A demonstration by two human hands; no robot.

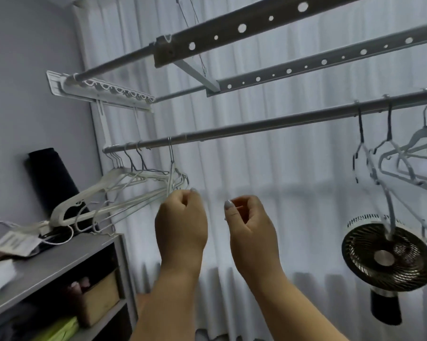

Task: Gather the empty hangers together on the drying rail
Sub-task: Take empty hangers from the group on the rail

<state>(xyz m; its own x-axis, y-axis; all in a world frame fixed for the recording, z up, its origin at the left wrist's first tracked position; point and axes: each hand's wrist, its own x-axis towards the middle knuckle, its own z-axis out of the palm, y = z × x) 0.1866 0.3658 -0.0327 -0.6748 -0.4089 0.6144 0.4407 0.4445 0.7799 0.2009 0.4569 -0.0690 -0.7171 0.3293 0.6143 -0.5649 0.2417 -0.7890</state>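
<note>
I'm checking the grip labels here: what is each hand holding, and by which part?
The left hand pinches the lower end of a thin white wire hanger hooked on the grey metal rail. The right hand holds nothing visible.

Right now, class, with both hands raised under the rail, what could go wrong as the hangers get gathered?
1. The left hand is at the bunched hangers, whose arms overlap; pulling one may drag or unhook its neighbours.
2. Those hangers dip close to the cables on the shelf and could snag them.
3. The far hangers hang in front of the fan; sliding them carelessly might knock it.
</note>
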